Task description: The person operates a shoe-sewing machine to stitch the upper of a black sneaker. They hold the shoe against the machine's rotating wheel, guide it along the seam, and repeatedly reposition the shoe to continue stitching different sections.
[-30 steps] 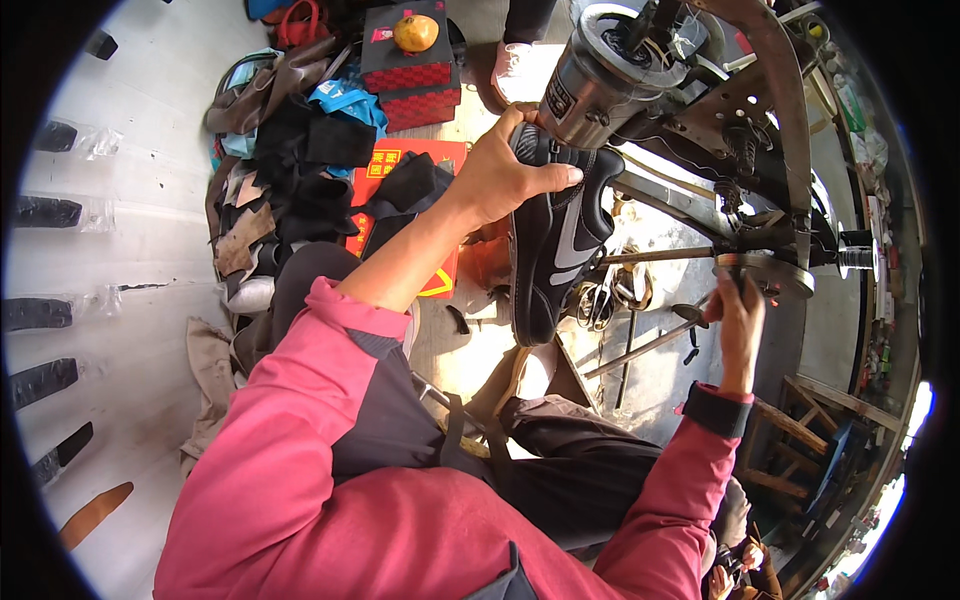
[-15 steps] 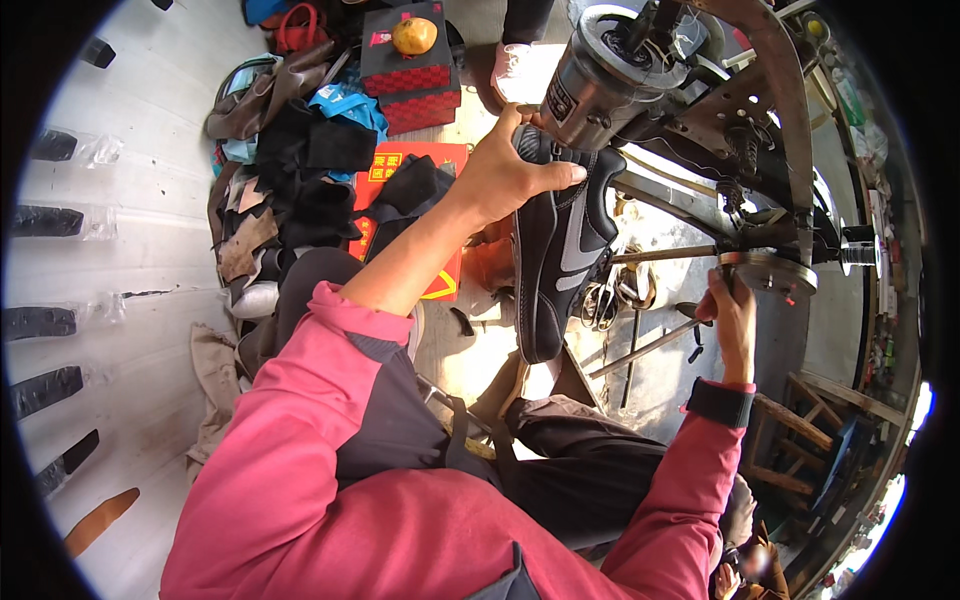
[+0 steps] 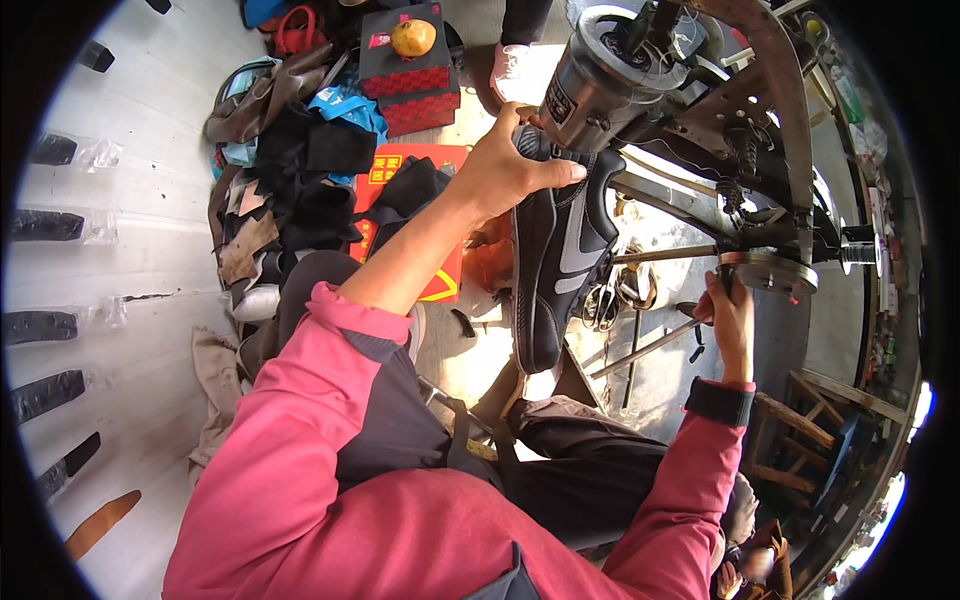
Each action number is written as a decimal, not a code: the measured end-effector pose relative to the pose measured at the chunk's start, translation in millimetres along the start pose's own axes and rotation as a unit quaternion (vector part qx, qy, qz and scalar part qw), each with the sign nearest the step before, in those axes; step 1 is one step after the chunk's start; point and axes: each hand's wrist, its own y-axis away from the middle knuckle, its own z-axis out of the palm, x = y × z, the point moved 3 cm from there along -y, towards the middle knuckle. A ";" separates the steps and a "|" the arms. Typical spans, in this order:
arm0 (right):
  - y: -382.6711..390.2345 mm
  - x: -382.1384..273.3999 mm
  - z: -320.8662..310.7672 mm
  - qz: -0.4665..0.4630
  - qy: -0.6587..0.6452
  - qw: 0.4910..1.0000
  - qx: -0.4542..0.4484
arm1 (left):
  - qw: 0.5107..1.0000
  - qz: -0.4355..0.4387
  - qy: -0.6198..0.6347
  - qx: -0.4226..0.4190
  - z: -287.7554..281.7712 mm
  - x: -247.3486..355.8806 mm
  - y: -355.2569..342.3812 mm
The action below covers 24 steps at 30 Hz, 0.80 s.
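Observation:
A black sneaker (image 3: 537, 290) with grey side panels hangs toe toward me beneath the metal head of a sewing machine (image 3: 590, 100). My left hand (image 3: 505, 172) grips its heel end, thumb pressed over the upper and fingers on the far side. The stitching point is hidden behind the machine's round head. To the right, my right hand (image 3: 733, 318) is closed at the near rim of the machine's hand wheel (image 3: 778, 272), its fingers partly hidden.
Leather scraps (image 3: 310, 190) lie heaped at the left, beside a red box (image 3: 450, 285). Farther off, a round fruit (image 3: 413, 38) sits on stacked shoe boxes (image 3: 415, 110). A person's pink shoe (image 3: 511, 70) stands beyond the machine. A wooden frame (image 3: 790, 430) stands at the right.
The sneaker's toe has dropped slightly toward me, while my left hand keeps its grip. My right hand has barely shifted at the wheel.

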 end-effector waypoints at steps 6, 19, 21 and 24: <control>-6.9 -7.3 -104.9 -0.114 -0.044 0.958 0.261 | 0.999 -0.031 0.013 0.011 0.9 3.6 0.3; 16.9 -38.9 -49.0 -0.163 -0.018 0.980 0.115 | 1.000 0.004 0.017 0.004 -0.6 4.4 -3.9; 6.5 -29.7 -87.0 -0.144 -0.010 0.961 0.236 | 1.000 -0.009 0.018 0.003 -1.1 3.8 -4.0; -17.4 17.0 -107.6 -0.069 0.026 0.946 0.316 | 1.000 -0.004 -0.005 0.011 -3.0 3.0 -4.1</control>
